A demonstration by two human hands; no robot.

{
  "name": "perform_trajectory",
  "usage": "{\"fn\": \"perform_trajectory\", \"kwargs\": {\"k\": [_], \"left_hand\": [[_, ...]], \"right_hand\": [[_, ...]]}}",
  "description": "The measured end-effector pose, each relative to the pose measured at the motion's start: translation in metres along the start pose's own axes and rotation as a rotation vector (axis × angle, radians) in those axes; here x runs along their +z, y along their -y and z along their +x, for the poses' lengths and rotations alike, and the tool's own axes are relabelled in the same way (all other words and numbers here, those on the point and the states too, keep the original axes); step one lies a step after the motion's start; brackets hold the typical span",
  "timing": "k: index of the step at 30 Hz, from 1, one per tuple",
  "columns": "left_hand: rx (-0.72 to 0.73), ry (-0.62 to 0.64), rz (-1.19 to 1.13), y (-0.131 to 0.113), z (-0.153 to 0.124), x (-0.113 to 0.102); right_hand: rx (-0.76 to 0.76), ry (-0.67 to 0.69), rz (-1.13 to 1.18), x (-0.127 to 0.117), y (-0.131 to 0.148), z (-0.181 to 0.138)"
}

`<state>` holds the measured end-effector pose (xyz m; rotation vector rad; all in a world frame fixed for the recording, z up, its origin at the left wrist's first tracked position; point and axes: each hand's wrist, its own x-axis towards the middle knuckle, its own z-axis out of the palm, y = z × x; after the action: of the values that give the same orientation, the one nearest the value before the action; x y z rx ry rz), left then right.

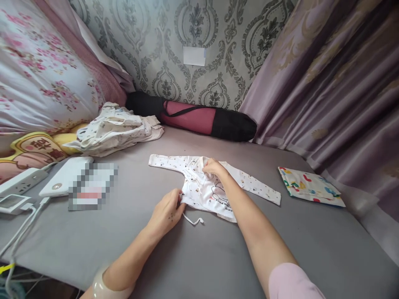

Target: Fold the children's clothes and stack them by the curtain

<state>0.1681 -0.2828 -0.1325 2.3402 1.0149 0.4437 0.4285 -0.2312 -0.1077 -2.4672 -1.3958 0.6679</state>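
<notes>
A small white baby shirt (193,187) with a sparse print and a cartoon drawing on its front lies spread on the grey surface, both long sleeves stretched out sideways. My left hand (169,209) pinches the shirt's left side edge near the hem. From beneath that hand a thin white tie string (193,221) trails onto the surface. Up at the neckline, my right hand (215,167) has its fingers closed on the cloth. My right forearm crosses over part of the drawing and hides some of the hem.
Rumpled baby clothes (116,128) are heaped at the back left. A red and black long bag (190,118) lies along the wall. To the right is a folded colourful cloth (311,187). A white device (64,176), power strip (23,182) and cables (23,232) occupy the left.
</notes>
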Motion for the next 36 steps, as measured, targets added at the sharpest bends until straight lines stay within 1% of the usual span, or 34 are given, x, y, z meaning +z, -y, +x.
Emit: {"fn": "perform_trajectory", "kwargs": {"k": [2,3,7,11,16,21,24,26,28,31,33,34,36], "left_hand": [[0.040,-0.055,0.067,-0.002,-0.001,0.004],[0.049,-0.062,0.104,-0.004,-0.002,0.005],[0.040,0.007,0.211,-0.012,-0.002,0.001],[0.047,0.077,0.265,-0.016,-0.002,-0.006],[-0.025,0.103,0.268,-0.015,-0.001,-0.005],[-0.065,0.111,0.265,-0.014,0.001,-0.004],[-0.090,0.120,0.284,-0.015,0.001,-0.006],[-0.100,0.102,0.282,-0.014,0.000,-0.008],[-0.103,0.074,0.245,-0.013,-0.001,-0.011],[-0.078,0.033,0.149,-0.011,0.003,-0.019],[-0.020,0.016,0.100,-0.013,0.016,-0.025],[0.020,0.022,0.083,-0.015,0.026,-0.027],[0.094,0.063,0.047,-0.023,0.053,-0.027]], "right_hand": [[-0.013,-0.011,-0.009,0.001,0.000,-0.002],[-0.016,-0.030,-0.006,0.001,-0.001,-0.003],[-0.012,-0.121,0.023,0.000,-0.007,-0.008],[-0.019,-0.171,-0.029,-0.001,-0.011,-0.010],[-0.042,-0.192,-0.101,0.002,-0.014,-0.010],[-0.091,-0.284,-0.200,0.014,-0.017,-0.011],[-0.113,-0.314,-0.200,0.021,-0.019,-0.011],[-0.159,-0.309,-0.120,0.020,-0.025,-0.010],[-0.190,-0.319,0.054,0.012,-0.035,-0.010],[-0.120,-0.405,0.357,-0.007,-0.055,-0.013],[-0.061,-0.448,0.462,-0.016,-0.066,-0.017],[-0.050,-0.441,0.480,-0.018,-0.070,-0.020],[-0.047,-0.384,0.476,-0.015,-0.072,-0.025]]}}
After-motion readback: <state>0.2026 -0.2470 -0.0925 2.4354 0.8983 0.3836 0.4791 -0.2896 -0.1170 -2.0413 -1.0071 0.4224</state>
